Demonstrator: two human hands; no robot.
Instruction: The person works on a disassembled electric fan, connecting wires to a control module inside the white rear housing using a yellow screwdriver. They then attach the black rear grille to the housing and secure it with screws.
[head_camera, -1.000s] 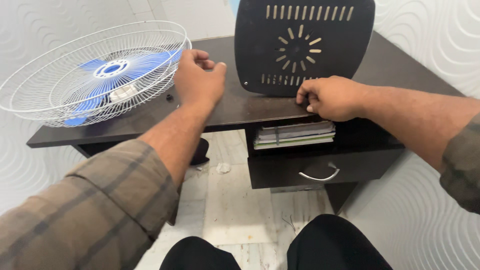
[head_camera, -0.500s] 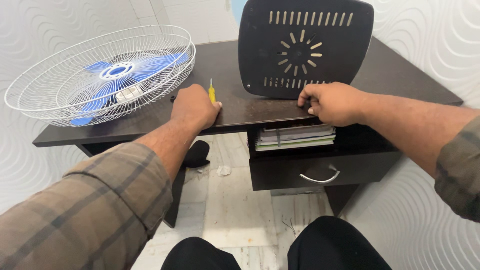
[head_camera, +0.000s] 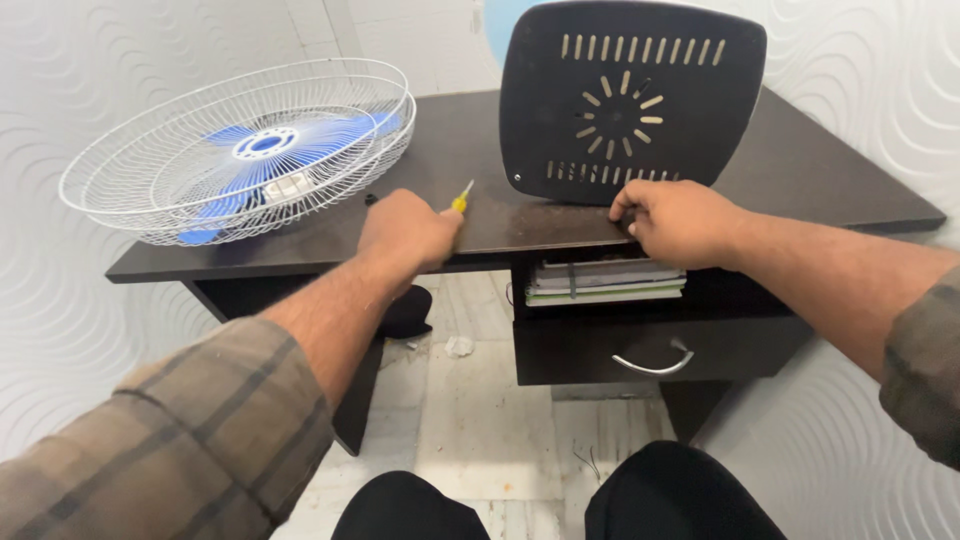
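At the far left of the desk (head_camera: 800, 180) lies the white wire fan cage (head_camera: 240, 150) with its blue blades (head_camera: 330, 150) showing through, tilted slightly and resting on the dark top. It sits where it did a second ago; only the head has shifted a little, so it appears lower in view.

Just to its right, the left hand (head_camera: 405, 235) is what has changed. A second ago it lay flat and empty on the desk beside the cage; half a second ago it had drawn back towards the front edge with a thin yellow tool poking out. Now its fingers are curled shut around a small screwdriver (head_camera: 461, 196), whose yellow handle end sticks out past the knuckles, pointing towards the back of the desk. The tip is hidden in the fist. So the tool is picked up and in hand.

Further right, the black vented panel (head_camera: 630, 100) stands upright. The right hand (head_camera: 680, 222) grips its lower edge at the desk front, fingers bent over it, in the same place throughout, steadying it.

Under the desk top, a stack of books (head_camera: 605, 280) lies on a shelf above a drawer (head_camera: 650, 350).
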